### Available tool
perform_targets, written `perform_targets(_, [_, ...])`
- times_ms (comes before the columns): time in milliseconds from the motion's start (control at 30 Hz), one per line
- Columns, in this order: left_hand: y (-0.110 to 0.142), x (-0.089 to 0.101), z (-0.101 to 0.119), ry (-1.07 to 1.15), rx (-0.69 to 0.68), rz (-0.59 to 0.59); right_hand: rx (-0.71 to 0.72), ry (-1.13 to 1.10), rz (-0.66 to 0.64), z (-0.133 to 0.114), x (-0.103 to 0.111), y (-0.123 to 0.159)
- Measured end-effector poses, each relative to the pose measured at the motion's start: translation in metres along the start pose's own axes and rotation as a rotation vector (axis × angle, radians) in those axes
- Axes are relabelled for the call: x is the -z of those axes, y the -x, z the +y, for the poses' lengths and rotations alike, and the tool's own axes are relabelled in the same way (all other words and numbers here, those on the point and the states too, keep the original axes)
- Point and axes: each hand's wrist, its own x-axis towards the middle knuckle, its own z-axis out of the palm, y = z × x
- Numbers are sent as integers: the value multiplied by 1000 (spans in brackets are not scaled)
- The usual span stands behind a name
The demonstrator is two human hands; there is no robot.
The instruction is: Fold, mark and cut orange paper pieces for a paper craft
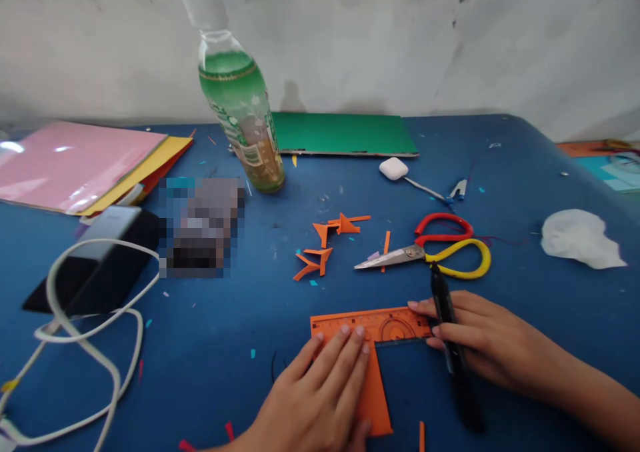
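Observation:
My left hand (320, 392) lies with fingers stretched over a piece of orange paper (377, 405) and the near part of a ruler (395, 324). The ruler looks orange; whether it is see-through over paper, I cannot tell. My right hand (487, 335) grips a black marker (453, 345), which slants between thumb and fingers, while its fingertips touch the ruler's right end. Beyond this hand lie scissors (423, 251) with one red and one yellow handle, blades pointing left. Folded orange paper scraps (320, 262) lie farther up the table.
A green-labelled bottle (240, 105) stands at the back, beside a green board (345, 134). On the left are pink and yellow sheets (85, 162), a dark phone-like device (95, 259), a blurred object (205, 225) and a white cable (115, 379). White crumpled tissue (577, 239) lies right.

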Motion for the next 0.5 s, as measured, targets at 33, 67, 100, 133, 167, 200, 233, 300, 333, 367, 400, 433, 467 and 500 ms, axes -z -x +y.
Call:
perform_targets(33, [0, 0, 0, 1, 3, 0, -2, 1, -1, 0, 0, -1])
perform_targets(67, [0, 0, 1, 5, 6, -6, -2, 7, -5, -1, 0, -1])
perform_targets(100, [0, 0, 1, 9, 8, -12, 2, 15, -8, 0, 0, 0])
perform_targets(133, [1, -1, 2, 12, 11, -8, 10, 22, -9, 0, 0, 1])
perform_targets(167, [1, -1, 2, 12, 14, 0, 18, 27, -11, 1, -1, 2])
perform_targets(200, [1, -2, 2, 9, 15, 4, 23, 32, -13, 2, -2, 3])
perform_targets(233, [1, -2, 2, 3, 14, 7, 26, 38, -17, 3, -2, 5])
perform_targets(300, [1, -1, 1, -11, 10, 3, 22, 57, -35, 3, -3, 6])
perform_targets(333, [0, 0, 1, -16, 7, -2, 19, 69, -41, 3, -2, 6])
perform_targets(367, [0, 1, 1, -19, 3, -4, 22, 79, -43, 2, -2, 5])
perform_targets(400, [-1, 1, 0, -22, 2, 5, 26, 89, -39, 1, -1, 4])
perform_targets(433, [-1, 2, 0, -25, 1, 8, 32, 99, -31, 0, -1, 2])
perform_targets(467, [-1, 3, 0, -28, 2, 2, 40, 107, -25, -1, 0, 1])
perform_targets(500, [-1, 4, 0, -32, 1, -5, 51, 116, -21, -2, 0, 0])
